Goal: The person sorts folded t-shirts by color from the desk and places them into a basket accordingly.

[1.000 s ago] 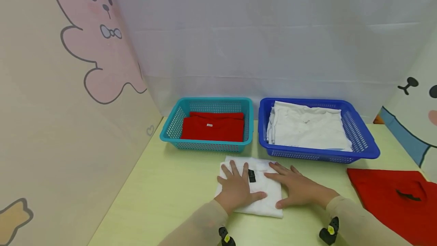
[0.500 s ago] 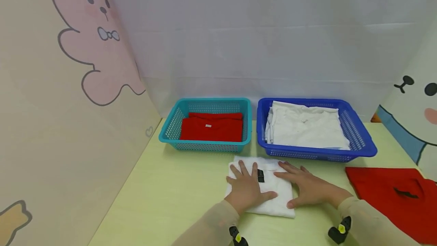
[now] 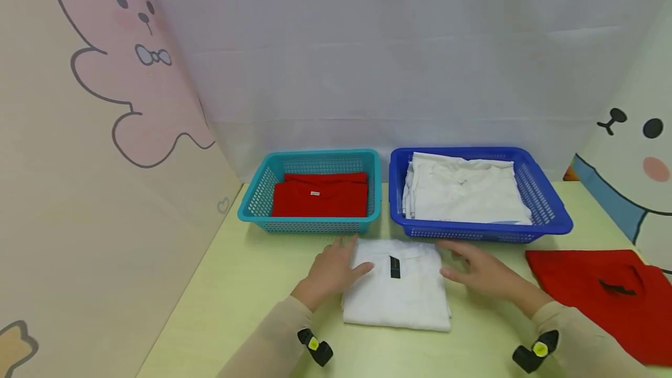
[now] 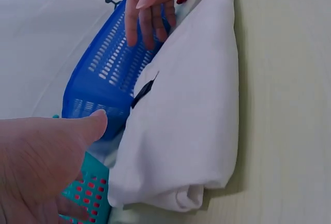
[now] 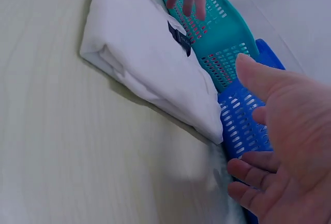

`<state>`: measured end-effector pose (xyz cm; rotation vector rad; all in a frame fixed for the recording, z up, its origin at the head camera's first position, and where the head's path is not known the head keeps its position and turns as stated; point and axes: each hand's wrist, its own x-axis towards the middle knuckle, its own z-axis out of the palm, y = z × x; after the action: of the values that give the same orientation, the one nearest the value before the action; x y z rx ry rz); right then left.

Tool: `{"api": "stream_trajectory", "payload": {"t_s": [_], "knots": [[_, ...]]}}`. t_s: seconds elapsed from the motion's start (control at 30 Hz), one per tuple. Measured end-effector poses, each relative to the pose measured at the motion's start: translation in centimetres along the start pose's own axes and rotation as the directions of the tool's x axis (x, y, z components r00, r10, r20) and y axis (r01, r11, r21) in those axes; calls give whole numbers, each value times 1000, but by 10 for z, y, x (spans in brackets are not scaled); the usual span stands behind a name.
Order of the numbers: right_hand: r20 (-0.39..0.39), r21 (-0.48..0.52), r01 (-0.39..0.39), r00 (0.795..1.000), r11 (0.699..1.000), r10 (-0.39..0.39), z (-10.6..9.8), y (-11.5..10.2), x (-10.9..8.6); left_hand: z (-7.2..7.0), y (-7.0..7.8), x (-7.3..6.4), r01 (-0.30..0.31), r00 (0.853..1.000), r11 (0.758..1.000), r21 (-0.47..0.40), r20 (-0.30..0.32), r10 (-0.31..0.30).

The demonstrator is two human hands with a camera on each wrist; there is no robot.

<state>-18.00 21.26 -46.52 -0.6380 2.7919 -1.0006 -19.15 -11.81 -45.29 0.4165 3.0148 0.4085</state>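
Note:
A folded white shirt [image 3: 396,302] with a black neck label lies flat on the table, its collar end toward the baskets. Beside its far left corner is my left hand [image 3: 332,270], thumb over the edge and fingers extended. My right hand [image 3: 480,270] is at the far right corner with fingers loosely spread. In the left wrist view the thumb [image 4: 85,128] stands apart from the shirt [image 4: 186,110]. The right wrist view shows the right hand [image 5: 289,141] off the shirt too, its fingers relaxed. Neither hand grips anything.
A teal basket [image 3: 310,227] at back left holds folded red shirts [image 3: 320,200]. The blue basket [image 3: 488,231] next to it holds folded white shirts [image 3: 467,191]. A red shirt [image 3: 604,302] lies spread at the right. Walls bound the table's left and back.
Both hands were resting on the white shirt. The left has slid off to its left edge and the right has shifted outward, uncovering the shirt's front. The head view has shifted slightly.

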Motion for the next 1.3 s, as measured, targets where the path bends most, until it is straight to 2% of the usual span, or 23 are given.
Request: {"api": "stream_trajectory", "payload": {"t_s": [0.17, 0.23, 0.33, 0.43, 0.57, 0.63, 0.67, 0.73, 0.83, 0.87, 0.93, 1.0, 1.13, 1.23, 1.3], "knots": [[15, 87, -84, 996, 993, 83, -2, -2, 2, -4, -15, -1, -37, 999, 993, -108, 5, 38], [21, 113, -100, 995, 989, 98, -1, -2, 3, -2, -17, -2, -53, 999, 991, -123, 5, 54], [38, 181, -132, 991, 975, 127, 3, -3, 5, 0, -15, -2, -45, 999, 985, -164, 11, 48], [91, 304, -205, 978, 930, 185, 6, -7, 8, 3, -10, -2, -5, 999, 976, -216, 32, 12], [171, 459, -308, 951, 833, 257, 9, -11, 10, 6, -3, -2, 28, 999, 942, -333, 31, -19], [198, 506, -345, 939, 791, 282, 11, -12, 12, 9, -3, -2, 57, 998, 900, -433, 32, -48], [213, 527, -361, 932, 769, 292, 12, -13, 12, 10, -4, -2, 78, 997, 864, -497, 40, -67], [237, 552, -392, 920, 736, 312, 15, -13, 14, 13, -7, -2, 124, 992, 773, -623, 74, -99], [260, 565, -398, 917, 723, 302, 18, -11, 16, 16, -11, -2, 188, 982, 620, -762, 154, -110], [263, 571, -394, 919, 721, 294, 18, -10, 17, 16, -13, -1, 198, 980, 589, -784, 173, -99], [253, 583, -370, 929, 723, 271, 20, -9, 17, 17, -15, 0, 203, 978, 554, -808, 196, -72], [240, 606, -346, 938, 717, 250, 21, -7, 17, 17, -15, 0, 200, 977, 539, -818, 207, -48], [231, 681, -323, 946, 657, 226, 24, -7, 18, 17, -16, 2, 196, 975, 502, -843, 222, -8], [229, 719, -319, 947, 617, 223, 27, -7, 18, 18, -17, 3, 210, 967, 471, -857, 253, 30], [222, 723, -313, 949, 615, 223, 29, -8, 19, 21, -18, 3, 222, 959, 461, -859, 277, 56]]}}
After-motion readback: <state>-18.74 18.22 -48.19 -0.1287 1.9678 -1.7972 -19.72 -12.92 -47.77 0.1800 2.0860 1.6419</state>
